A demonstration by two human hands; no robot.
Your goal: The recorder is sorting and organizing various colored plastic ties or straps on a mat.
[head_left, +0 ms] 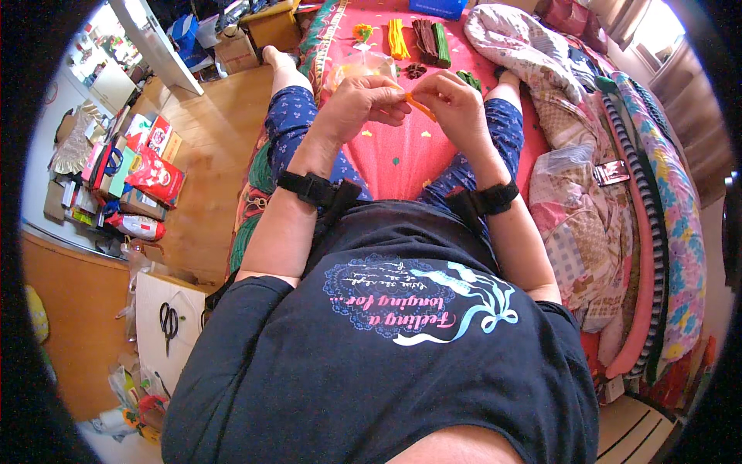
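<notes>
Between my legs, over the red bedspread (394, 166), both hands meet on a short orange pipe cleaner (422, 107). My left hand (362, 107) pinches its left end between thumb and forefinger. The fingers of my right hand (454, 104) are closed on it from the other side. Just beyond them lie bundles of yellow pipe cleaners (397, 39), brown ones (424, 40) and green ones (441, 44). A small orange and yellow flower (362, 32) lies to their left. A clear plastic bag (369, 65) sits partly behind my left hand.
A small dark brown coil (415, 70) and green pieces (468, 79) lie near my right hand. At the far edge stands a blue box (437, 8). Rumpled quilts (572, 232) and a phone (611, 173) are on the right. Scissors (168, 325) rest on a white surface at left.
</notes>
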